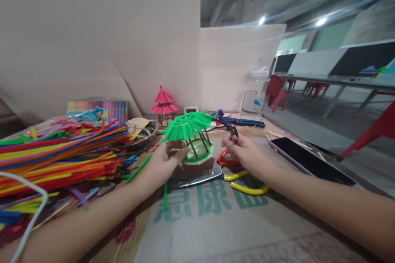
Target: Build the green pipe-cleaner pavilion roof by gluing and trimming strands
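A small pavilion model (pixel 189 131) stands in front of me, with a green fuzzy roof, thin brown posts and a pale base edged in green. My left hand (pixel 166 158) is closed around the left side of its base, its fingertips partly hidden under the roof. My right hand (pixel 242 150) is closed just right of the model, at the dark end of a blue hand tool (pixel 224 120) whose exact kind I cannot make out. Below the model lie scissors (pixel 205 178) with metal blades. Red and yellow handles (pixel 247 187) show beneath my right hand.
Many coloured pipe cleaners (pixel 68 156) heap on the left beside a metal bowl (pixel 145 135). A pink pavilion model (pixel 163 104) stands behind. A phone (pixel 311 162) lies at right, and a clear bottle (pixel 254 94) stands at the back. A white cable (pixel 40 197) loops at lower left.
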{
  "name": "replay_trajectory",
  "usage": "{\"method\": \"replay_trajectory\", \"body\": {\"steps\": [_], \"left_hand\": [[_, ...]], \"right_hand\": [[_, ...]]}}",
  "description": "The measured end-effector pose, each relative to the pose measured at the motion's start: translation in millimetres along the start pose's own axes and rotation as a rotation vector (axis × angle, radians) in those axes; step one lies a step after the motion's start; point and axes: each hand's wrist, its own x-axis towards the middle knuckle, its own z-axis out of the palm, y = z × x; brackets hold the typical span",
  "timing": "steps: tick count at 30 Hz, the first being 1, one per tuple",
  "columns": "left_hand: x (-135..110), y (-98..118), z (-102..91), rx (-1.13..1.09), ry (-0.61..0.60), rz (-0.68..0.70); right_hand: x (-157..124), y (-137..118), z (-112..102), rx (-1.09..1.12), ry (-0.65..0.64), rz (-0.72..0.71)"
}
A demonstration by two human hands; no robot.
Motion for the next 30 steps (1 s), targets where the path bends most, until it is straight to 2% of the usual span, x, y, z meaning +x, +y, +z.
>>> {"method": "replay_trajectory", "body": {"steps": [5,9,14,18,21,23,25,27,28,30], "left_hand": [[6,-5,-2.5,-0.027,0.023,-0.018],[7,1,-2.2,-0.057,0.028,-0.062],[10,3,-2.8,-0.1,0.056,-0.043],[10,1,-3.4,-0.073,0.052,-0.043],[9,1,-3.0,-0.071,0.065,-0.043],[8,0,-2.6,-0.058,0.068,-0.054],[7,0,-2.4,-0.029,0.067,-0.053],[5,0,-2.0,0.002,0.061,-0.046],[4,0,-1.6,0.007,0.053,-0.045],[2,1,0.0,0.003,0.024,-0.051]], "right_hand": [[16,14,-16,0.183,0.058,0.03],[24,18,-24,0.266,0.217,-0.027],[36,13,-41,0.291,0.402,-0.121],[47,11,-58,0.273,0.472,-0.143],[48,10,-61,0.249,0.484,-0.147],[42,7,-54,0.178,0.459,-0.15],[30,4,-40,-0.027,0.382,-0.204],[15,1,-23,-0.323,0.214,-0.328],[7,0,-15,-0.417,0.139,-0.385],[-6,1,-2,-0.537,-0.08,-0.411]]}}
